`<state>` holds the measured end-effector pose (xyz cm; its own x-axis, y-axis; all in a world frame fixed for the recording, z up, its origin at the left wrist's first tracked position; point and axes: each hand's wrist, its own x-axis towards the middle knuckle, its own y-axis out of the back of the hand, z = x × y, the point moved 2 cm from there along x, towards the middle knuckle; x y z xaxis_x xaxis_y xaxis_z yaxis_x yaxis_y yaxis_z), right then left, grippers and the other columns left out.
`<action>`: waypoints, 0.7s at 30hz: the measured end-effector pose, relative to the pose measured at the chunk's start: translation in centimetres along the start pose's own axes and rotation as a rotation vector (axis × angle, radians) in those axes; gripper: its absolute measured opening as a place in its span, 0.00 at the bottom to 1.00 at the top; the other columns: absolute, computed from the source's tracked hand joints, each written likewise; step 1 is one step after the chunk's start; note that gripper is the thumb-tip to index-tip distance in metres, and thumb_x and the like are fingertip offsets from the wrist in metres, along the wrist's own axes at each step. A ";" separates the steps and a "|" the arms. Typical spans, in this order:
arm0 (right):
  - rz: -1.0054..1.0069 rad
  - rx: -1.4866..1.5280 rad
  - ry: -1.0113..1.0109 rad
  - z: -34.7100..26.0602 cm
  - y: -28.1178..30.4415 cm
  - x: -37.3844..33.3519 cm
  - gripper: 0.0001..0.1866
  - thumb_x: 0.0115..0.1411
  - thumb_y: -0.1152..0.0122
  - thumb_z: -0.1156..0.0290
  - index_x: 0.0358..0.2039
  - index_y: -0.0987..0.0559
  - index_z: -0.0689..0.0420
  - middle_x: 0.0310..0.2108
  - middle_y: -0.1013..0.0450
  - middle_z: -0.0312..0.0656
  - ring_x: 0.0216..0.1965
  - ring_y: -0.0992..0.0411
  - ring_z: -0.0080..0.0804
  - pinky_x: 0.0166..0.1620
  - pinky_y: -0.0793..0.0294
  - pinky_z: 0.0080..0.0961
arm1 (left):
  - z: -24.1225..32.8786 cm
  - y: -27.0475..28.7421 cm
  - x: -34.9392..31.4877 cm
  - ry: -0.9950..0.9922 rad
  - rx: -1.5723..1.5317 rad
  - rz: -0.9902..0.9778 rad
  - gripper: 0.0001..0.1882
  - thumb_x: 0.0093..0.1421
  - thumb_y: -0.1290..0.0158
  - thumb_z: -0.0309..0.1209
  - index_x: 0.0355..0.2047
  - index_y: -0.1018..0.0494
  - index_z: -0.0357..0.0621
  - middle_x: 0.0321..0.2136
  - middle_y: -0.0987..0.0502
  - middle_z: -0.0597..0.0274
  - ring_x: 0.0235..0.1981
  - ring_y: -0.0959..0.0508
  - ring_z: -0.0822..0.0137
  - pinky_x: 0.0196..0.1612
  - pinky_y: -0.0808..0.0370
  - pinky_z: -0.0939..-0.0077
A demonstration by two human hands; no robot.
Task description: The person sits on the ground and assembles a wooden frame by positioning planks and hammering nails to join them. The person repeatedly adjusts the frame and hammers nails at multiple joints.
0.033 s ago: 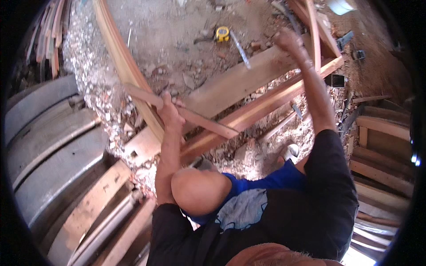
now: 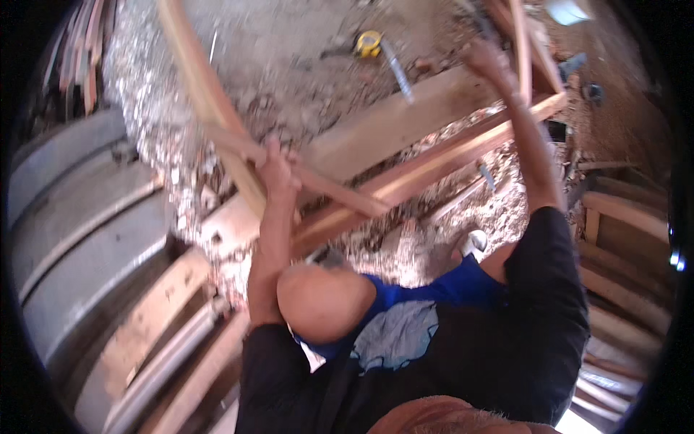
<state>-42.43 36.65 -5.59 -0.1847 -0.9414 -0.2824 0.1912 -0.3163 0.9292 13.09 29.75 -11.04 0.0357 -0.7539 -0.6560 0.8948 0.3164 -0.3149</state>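
My left hand (image 2: 278, 172) is wrapped round a short wooden strip (image 2: 340, 192), which lies slantwise across the corner of a wooden frame. One end of the strip crosses the long left rail (image 2: 199, 87); its other end rests over the near rail (image 2: 419, 177). My right hand (image 2: 488, 64) is at the far right, by the frame's right upright (image 2: 522, 50). Its fingers look curled, but blur hides what they hold, if anything. Beneath the near rail runs a wide plank (image 2: 390, 134).
A yellow tape measure (image 2: 369, 44) lies on the dirt beyond the plank, beside a pale thin blade-like strip (image 2: 397, 72). Wood chips cover the ground. Grey curved slabs (image 2: 94, 246) and boards (image 2: 155, 311) are at the left; stacked timber frames (image 2: 625, 217) stand at the right.
The whole view has shifted a little, so the scene sits slightly higher and further right. My left hand keeps its grip on the strip; my right hand has moved slightly to the right.
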 end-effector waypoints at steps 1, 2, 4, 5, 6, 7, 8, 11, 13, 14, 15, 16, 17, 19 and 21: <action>0.068 0.067 0.141 -0.3 -0.5 -0.5 0.16 0.69 0.45 0.62 0.49 0.16 0.54 0.43 0.18 0.59 0.48 0.21 0.63 0.52 0.23 0.55 | 0.1 1.6 0.2 0.040 0.032 0.081 0.10 0.65 0.39 0.32 0.42 0.27 0.44 0.24 0.26 0.63 0.19 0.27 0.68 0.17 0.26 0.70; 0.129 0.117 0.275 -0.3 -0.4 -1.7 0.16 0.70 0.46 0.62 0.51 0.17 0.55 0.43 0.18 0.59 0.48 0.21 0.63 0.51 0.23 0.56 | 0.5 1.6 -0.6 0.030 0.072 0.095 0.09 0.65 0.40 0.31 0.41 0.26 0.42 0.24 0.26 0.61 0.18 0.27 0.68 0.17 0.26 0.69; 0.108 0.456 0.140 -4.7 3.6 -5.6 0.17 0.72 0.45 0.60 0.53 0.18 0.56 0.45 0.18 0.58 0.48 0.20 0.62 0.52 0.21 0.53 | 1.5 0.6 -1.9 -0.049 0.123 0.131 0.06 0.65 0.41 0.29 0.37 0.25 0.41 0.23 0.26 0.59 0.17 0.28 0.67 0.17 0.25 0.68; -0.081 0.514 0.043 -6.0 3.2 -6.3 0.18 0.73 0.44 0.59 0.54 0.17 0.56 0.47 0.18 0.57 0.50 0.20 0.61 0.53 0.20 0.50 | 1.9 0.3 -2.6 -0.098 0.158 0.136 0.05 0.64 0.42 0.28 0.35 0.24 0.40 0.23 0.26 0.58 0.16 0.28 0.67 0.17 0.25 0.67; -0.004 0.536 0.131 -5.8 -0.6 -8.5 0.19 0.73 0.44 0.58 0.55 0.18 0.56 0.47 0.19 0.59 0.50 0.20 0.62 0.53 0.20 0.51 | 2.3 -1.4 -2.8 -0.080 0.171 0.104 0.08 0.65 0.40 0.31 0.33 0.24 0.40 0.22 0.26 0.59 0.16 0.28 0.67 0.18 0.25 0.67; -0.016 0.607 0.113 -7.3 -1.6 -10.1 0.19 0.73 0.44 0.58 0.55 0.18 0.56 0.45 0.19 0.60 0.49 0.20 0.62 0.51 0.20 0.52 | 2.7 -1.2 -3.2 -0.068 0.180 0.104 0.11 0.66 0.37 0.33 0.31 0.24 0.40 0.22 0.26 0.60 0.16 0.28 0.66 0.18 0.26 0.67; -0.022 0.673 0.093 -8.6 -2.1 -11.9 0.20 0.73 0.44 0.57 0.56 0.18 0.56 0.44 0.19 0.62 0.48 0.20 0.63 0.50 0.20 0.53 | 3.1 -0.9 -3.3 -0.091 0.229 0.116 0.13 0.66 0.36 0.36 0.31 0.24 0.40 0.22 0.25 0.61 0.16 0.27 0.67 0.18 0.26 0.67; 0.310 0.862 0.008 -9.1 0.5 -11.5 0.17 0.74 0.44 0.58 0.51 0.17 0.57 0.38 0.18 0.59 0.43 0.19 0.63 0.44 0.20 0.53 | 3.3 1.0 -4.6 -0.040 0.420 0.100 0.19 0.66 0.34 0.45 0.32 0.23 0.41 0.24 0.23 0.62 0.17 0.25 0.67 0.19 0.26 0.68; 0.366 0.887 0.077 -8.5 0.0 -11.8 0.17 0.75 0.45 0.58 0.51 0.18 0.57 0.38 0.18 0.59 0.43 0.19 0.64 0.42 0.21 0.54 | 3.9 1.8 -6.7 0.139 0.570 -0.010 0.23 0.67 0.35 0.51 0.34 0.23 0.42 0.25 0.21 0.62 0.19 0.23 0.68 0.20 0.27 0.69; 0.393 0.893 0.110 -8.0 -0.4 -11.9 0.17 0.75 0.46 0.58 0.50 0.18 0.57 0.37 0.18 0.59 0.42 0.19 0.65 0.42 0.21 0.54 | 2.9 1.1 -8.8 0.142 0.798 0.007 0.23 0.70 0.39 0.51 0.39 0.22 0.41 0.33 0.17 0.59 0.27 0.19 0.70 0.27 0.22 0.72; 0.400 0.894 0.121 -7.4 -0.5 -11.8 0.17 0.75 0.46 0.58 0.51 0.18 0.57 0.37 0.18 0.59 0.42 0.19 0.65 0.41 0.21 0.54 | 1.8 0.7 -10.7 0.144 0.780 -0.060 0.23 0.70 0.39 0.52 0.42 0.22 0.41 0.35 0.17 0.58 0.32 0.19 0.68 0.33 0.22 0.71; 0.399 0.903 0.131 -7.3 -0.9 -11.7 0.17 0.75 0.46 0.58 0.51 0.19 0.57 0.37 0.18 0.60 0.41 0.19 0.66 0.41 0.21 0.54 | 0.7 0.9 -12.3 0.152 0.768 -0.121 0.24 0.70 0.39 0.52 0.46 0.22 0.40 0.37 0.17 0.58 0.36 0.19 0.67 0.40 0.22 0.69; 0.397 0.912 0.138 -7.3 -1.4 -11.6 0.17 0.75 0.46 0.57 0.51 0.19 0.56 0.37 0.18 0.60 0.41 0.19 0.66 0.41 0.21 0.55 | -0.3 0.8 -13.5 0.161 0.758 -0.183 0.26 0.70 0.40 0.52 0.50 0.22 0.39 0.39 0.17 0.57 0.40 0.19 0.65 0.46 0.21 0.68; 0.355 0.889 0.077 -7.8 -1.1 -11.6 0.16 0.75 0.45 0.58 0.51 0.19 0.56 0.38 0.18 0.61 0.41 0.19 0.67 0.42 0.21 0.55 | -1.2 -0.2 -14.5 0.121 1.016 -0.107 0.25 0.72 0.42 0.50 0.51 0.22 0.37 0.42 0.17 0.56 0.45 0.20 0.64 0.52 0.24 0.67; 0.320 0.916 0.051 -7.8 -1.3 -11.7 0.16 0.74 0.45 0.58 0.51 0.19 0.56 0.39 0.19 0.62 0.42 0.20 0.67 0.42 0.21 0.56 | -1.8 -1.2 -14.8 0.094 1.145 -0.047 0.25 0.74 0.44 0.48 0.52 0.22 0.34 0.44 0.17 0.55 0.47 0.20 0.62 0.56 0.26 0.65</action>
<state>-33.03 47.17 -5.34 -0.2086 -0.9777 0.0261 -0.6030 0.1496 0.7836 10.71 41.60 -2.21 0.0011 -0.6897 -0.7241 0.7760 -0.4562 0.4356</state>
